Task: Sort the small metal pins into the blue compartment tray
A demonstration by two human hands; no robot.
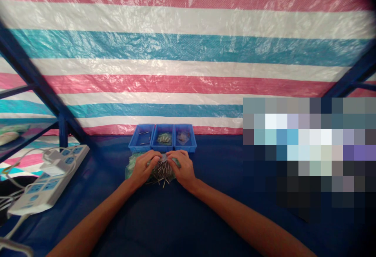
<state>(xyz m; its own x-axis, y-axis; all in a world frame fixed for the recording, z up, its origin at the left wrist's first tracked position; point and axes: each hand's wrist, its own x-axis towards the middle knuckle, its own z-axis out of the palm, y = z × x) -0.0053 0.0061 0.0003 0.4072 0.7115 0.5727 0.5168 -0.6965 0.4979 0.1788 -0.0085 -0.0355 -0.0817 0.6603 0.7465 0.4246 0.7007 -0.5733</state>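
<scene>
My left hand [144, 166] and my right hand [182, 167] face each other over a pile of thin metal pins [163, 174] on the blue table. Both have fingers pinched at the edges of a small clear plastic bag [163, 157]; what the bag contains is too small to tell. The pins lie loose, several jutting toward me. Green plastic wrapping [131, 167] spreads beside and under my left hand. Just beyond my hands stand a left blue bin [141, 148] with a few thin pieces, a middle blue bin [163, 148] with a greenish bag, and a right blue bin [186, 147] with clear bags.
A white power strip [55, 182] with plugs and cables lies at the left. Dark blue frame posts [63, 129] slope up on both sides. A striped plastic sheet [188, 65] hangs behind the table [141, 221]. The right side is blurred out by blocks.
</scene>
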